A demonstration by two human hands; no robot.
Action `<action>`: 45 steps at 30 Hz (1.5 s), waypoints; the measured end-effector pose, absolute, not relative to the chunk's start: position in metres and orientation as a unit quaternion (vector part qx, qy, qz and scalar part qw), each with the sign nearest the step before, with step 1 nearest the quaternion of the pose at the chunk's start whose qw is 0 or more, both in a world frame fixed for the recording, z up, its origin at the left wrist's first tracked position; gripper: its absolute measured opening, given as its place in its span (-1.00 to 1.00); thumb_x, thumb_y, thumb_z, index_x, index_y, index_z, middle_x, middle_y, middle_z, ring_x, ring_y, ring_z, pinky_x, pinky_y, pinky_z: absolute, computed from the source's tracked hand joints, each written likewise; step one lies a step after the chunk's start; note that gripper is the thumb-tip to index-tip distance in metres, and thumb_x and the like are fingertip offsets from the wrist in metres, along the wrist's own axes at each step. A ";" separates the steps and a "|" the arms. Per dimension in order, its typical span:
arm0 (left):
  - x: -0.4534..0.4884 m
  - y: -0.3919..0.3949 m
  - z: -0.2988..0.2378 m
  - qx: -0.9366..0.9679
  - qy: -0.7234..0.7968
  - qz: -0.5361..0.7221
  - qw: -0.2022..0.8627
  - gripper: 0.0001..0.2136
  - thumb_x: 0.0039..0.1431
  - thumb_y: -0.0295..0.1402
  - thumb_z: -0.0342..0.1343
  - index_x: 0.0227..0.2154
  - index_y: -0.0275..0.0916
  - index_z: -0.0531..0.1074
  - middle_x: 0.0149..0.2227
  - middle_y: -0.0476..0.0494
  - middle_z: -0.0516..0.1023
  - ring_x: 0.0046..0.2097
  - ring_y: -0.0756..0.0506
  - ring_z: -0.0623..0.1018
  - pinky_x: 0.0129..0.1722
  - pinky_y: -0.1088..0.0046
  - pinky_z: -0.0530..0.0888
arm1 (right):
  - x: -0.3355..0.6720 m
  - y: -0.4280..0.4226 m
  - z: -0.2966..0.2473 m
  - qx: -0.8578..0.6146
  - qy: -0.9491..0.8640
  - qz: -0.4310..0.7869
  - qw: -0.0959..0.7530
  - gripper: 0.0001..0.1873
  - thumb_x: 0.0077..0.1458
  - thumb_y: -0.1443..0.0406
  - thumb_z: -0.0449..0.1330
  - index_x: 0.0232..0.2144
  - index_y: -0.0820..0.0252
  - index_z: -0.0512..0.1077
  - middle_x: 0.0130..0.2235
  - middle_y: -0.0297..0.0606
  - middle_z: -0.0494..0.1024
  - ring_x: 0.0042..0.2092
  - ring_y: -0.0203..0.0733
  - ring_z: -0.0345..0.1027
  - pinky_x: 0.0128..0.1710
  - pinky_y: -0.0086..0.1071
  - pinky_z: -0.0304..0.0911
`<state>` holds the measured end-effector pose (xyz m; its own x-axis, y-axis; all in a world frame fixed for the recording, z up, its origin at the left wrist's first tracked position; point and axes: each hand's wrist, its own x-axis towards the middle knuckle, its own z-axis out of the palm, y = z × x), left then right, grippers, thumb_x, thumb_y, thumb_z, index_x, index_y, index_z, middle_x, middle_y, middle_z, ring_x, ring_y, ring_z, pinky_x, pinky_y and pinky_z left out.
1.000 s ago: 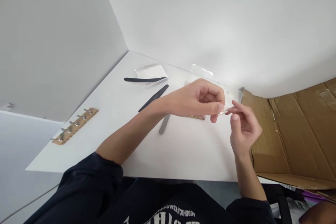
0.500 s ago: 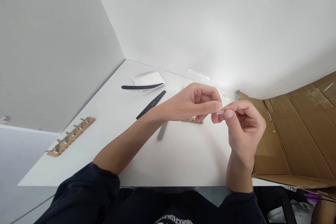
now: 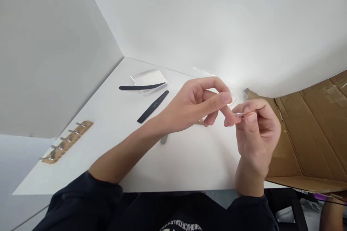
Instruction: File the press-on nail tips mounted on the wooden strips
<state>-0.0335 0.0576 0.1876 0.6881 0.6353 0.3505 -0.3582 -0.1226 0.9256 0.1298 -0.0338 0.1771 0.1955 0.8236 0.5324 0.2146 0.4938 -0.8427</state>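
My right hand pinches a small transparent plastic piece between thumb and forefinger; its exact kind is too small to tell. My left hand is beside it with its fingers apart. One left fingertip touches the piece, while the left thumb is lifted off it. Under my left hand a wooden block shows only in part. The end of a grey nail file sticks out below my left forearm.
Two black nail files, one curved and one straight, lie left of my hands. The curved one crosses a plastic packet. A wooden stand with metal clips is at the left edge. An open cardboard box stands right.
My left thumb and forefinger have come away from the transparent piece and spread apart. My right hand has shifted slightly right, keeping its pinch. The view has turned a little.
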 end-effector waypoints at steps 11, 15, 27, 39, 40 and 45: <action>-0.034 0.052 0.192 0.637 0.105 0.383 0.661 -0.70 0.36 -0.11 0.21 -0.35 -0.23 0.43 -0.47 -0.10 0.66 -0.56 0.05 0.52 -0.48 0.50 0.51 | 0.129 -0.034 0.177 -0.441 -0.587 0.236 0.637 -0.82 0.37 0.13 0.21 -0.28 0.04 0.42 -0.41 -0.39 0.46 -0.40 -0.24 0.45 -0.37 -0.27 0.49; -0.034 0.052 0.192 0.637 0.107 0.371 0.668 -0.72 0.35 -0.12 0.21 -0.34 -0.23 0.44 -0.54 -0.05 0.60 -0.48 -0.01 0.60 -0.45 0.50 0.53 | 0.130 -0.034 0.178 -0.443 -0.592 0.232 0.632 -0.83 0.38 0.13 0.20 -0.26 0.03 0.42 -0.40 -0.39 0.47 -0.40 -0.25 0.45 -0.35 -0.27 0.51; -0.033 0.057 0.188 0.641 0.110 0.363 0.667 -0.74 0.36 -0.13 0.19 -0.30 -0.24 0.47 -0.46 -0.11 0.64 -0.55 0.07 0.46 -0.47 0.51 0.50 | 0.129 -0.031 0.178 -0.428 -0.586 0.219 0.653 -0.86 0.38 0.17 0.20 -0.26 0.04 0.42 -0.36 -0.37 0.47 -0.34 -0.26 0.45 -0.32 -0.31 0.50; -0.033 0.064 0.183 0.646 0.112 0.360 0.664 -0.69 0.35 -0.04 0.21 -0.29 -0.21 0.50 -0.51 -0.07 0.58 -0.56 0.05 0.45 -0.54 0.51 0.42 | 0.133 -0.028 0.176 -0.446 -0.565 0.226 0.656 -0.83 0.39 0.12 0.19 -0.23 0.04 0.39 -0.32 -0.35 0.54 -0.31 -0.24 0.51 -0.34 -0.29 0.56; -0.033 0.064 0.183 0.643 0.113 0.358 0.667 -0.70 0.35 -0.05 0.21 -0.28 -0.21 0.50 -0.51 -0.06 0.58 -0.56 0.05 0.46 -0.54 0.51 0.41 | 0.133 -0.027 0.176 -0.445 -0.563 0.227 0.658 -0.83 0.38 0.12 0.20 -0.23 0.04 0.39 -0.34 -0.36 0.52 -0.33 -0.25 0.50 -0.34 -0.30 0.56; -0.031 0.067 0.182 0.634 0.121 0.363 0.672 -0.74 0.34 -0.09 0.23 -0.30 -0.20 0.52 -0.50 -0.02 0.56 -0.55 0.07 0.46 -0.54 0.51 0.40 | 0.142 -0.024 0.181 -0.451 -0.570 0.213 0.653 -0.88 0.31 0.17 0.30 -0.26 0.02 0.46 -0.45 -0.43 0.46 -0.46 -0.31 0.40 -0.46 -0.36 0.46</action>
